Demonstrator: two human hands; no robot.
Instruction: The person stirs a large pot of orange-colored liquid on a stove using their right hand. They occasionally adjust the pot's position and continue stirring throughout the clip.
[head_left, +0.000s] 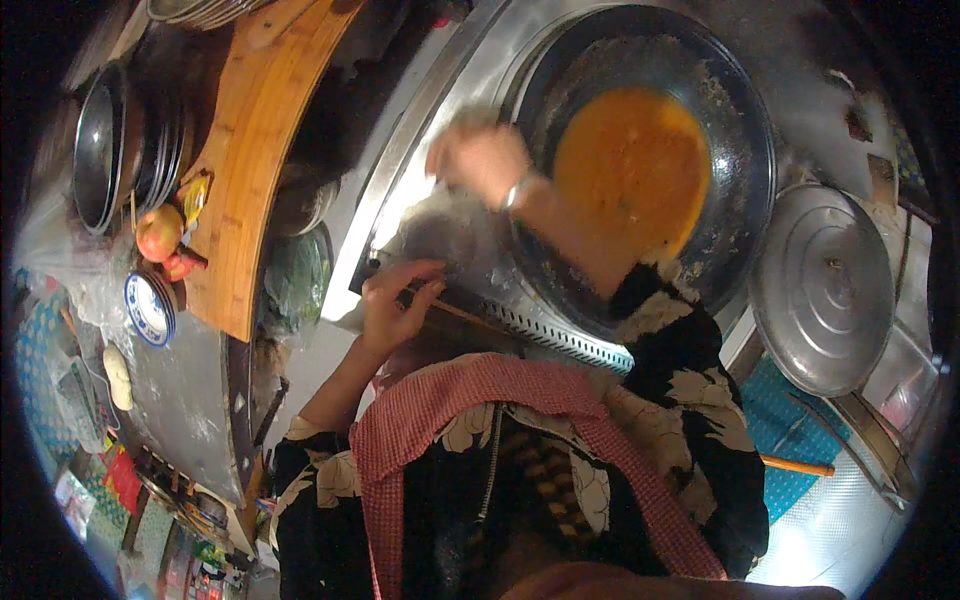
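Observation:
My left hand (397, 307) is at the front edge of the stove, with thumb and forefinger pinched on a thin brown stick (474, 316) that points to the right. My right hand (480, 161) is blurred by motion over the steel stove top, left of a large dark wok (739, 187); its fingers are curled, and what it may hold is not visible. A band (517, 193) circles its wrist. The right forearm crosses the near left rim of the wok. An orange-brown liquid (634, 172) fills the bottom of the wok.
A round metal lid (823, 292) leans right of the wok, above metal tongs (862, 435). Leftward are a wooden board (259, 165), dark pans (101, 150), a red-yellow fruit (159, 232), stacked blue-rimmed bowls (150, 309) and pale dough (118, 377) on a floury worktop (180, 405).

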